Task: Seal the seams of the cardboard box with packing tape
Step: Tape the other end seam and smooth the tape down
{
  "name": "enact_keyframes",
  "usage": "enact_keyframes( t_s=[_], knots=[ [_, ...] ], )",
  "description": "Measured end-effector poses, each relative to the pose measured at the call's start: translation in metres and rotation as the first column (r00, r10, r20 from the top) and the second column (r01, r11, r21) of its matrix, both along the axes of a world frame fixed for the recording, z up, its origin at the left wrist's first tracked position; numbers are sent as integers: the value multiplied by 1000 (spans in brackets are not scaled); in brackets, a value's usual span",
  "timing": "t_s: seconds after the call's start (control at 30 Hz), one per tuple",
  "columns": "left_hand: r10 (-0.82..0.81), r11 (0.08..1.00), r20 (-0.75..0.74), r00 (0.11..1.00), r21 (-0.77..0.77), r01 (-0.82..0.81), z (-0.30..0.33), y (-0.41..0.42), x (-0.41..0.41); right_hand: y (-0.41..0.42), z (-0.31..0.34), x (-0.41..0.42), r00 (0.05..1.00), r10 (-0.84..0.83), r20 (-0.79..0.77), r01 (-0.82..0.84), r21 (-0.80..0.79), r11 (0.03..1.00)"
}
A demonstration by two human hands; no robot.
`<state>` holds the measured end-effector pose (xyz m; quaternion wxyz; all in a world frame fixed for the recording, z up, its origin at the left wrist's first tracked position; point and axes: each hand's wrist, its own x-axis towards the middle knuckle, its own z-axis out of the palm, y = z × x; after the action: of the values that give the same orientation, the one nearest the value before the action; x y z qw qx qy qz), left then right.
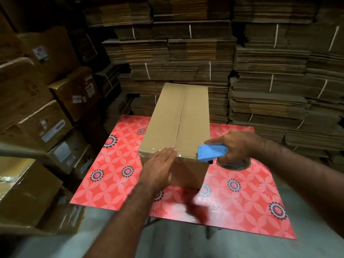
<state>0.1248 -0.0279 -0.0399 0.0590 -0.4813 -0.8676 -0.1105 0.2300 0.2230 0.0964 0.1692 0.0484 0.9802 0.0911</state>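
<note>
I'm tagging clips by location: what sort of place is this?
Likely a packing storeroom or warehouse: strapped bundles of flattened brown cardboard fill the back wall, labelled sealed brown cartons are stacked at left, and a brown cardboard box is being taped.

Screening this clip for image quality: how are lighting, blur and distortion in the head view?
Head view: dim at the edges, brighter on the cardboard box and red table; the left hand is slightly motion-blurred, and a dark red smear below the box is unidentifiable; the right hand on the blue tape dispenser is sharper; wide-angle bending curves the stacked cardboard.
</note>
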Motion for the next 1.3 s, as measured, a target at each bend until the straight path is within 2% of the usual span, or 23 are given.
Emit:
enact_keyframes(
  t_s=[0.27,0.4,0.53,0.7,0.83,0.93,1.03,1.2,1.3],
  knots=[
    [54,998,18,998,-31,-54,11,15,13,-20,-8,-9,1000,3,-11,-3,69,998],
    [-95,995,25,995,-40,96,10,34,30,-20,-8,-9,1000,11,-15,-10,66,998],
    [-94,996,72,993,9,93,9,36,33,-15,-14,-6,999,22,-38,-19,85,996],
    [-130,989,9,991,-69,130,6,31,28,0,-25,8,995,35,-91,-30,50,998],
    [-130,990,-15,991,-60,129,7,31,30,31,-30,38,992,-9,-122,8,-12,1000],
    [-101,994,-7,995,-52,100,8,34,32,54,-33,60,993,-62,-103,60,-15,998],
    [-81,995,-17,997,-65,79,8,39,38,54,-46,61,989,-24,-143,31,46,998],
    [19,997,-18,1000,-78,-20,19,57,53,58,-65,62,983,-29,-183,30,5,1000],
    [-95,995,15,995,-28,96,25,76,69,62,-69,65,982,-28,-189,26,-15,1000]
  ],
)
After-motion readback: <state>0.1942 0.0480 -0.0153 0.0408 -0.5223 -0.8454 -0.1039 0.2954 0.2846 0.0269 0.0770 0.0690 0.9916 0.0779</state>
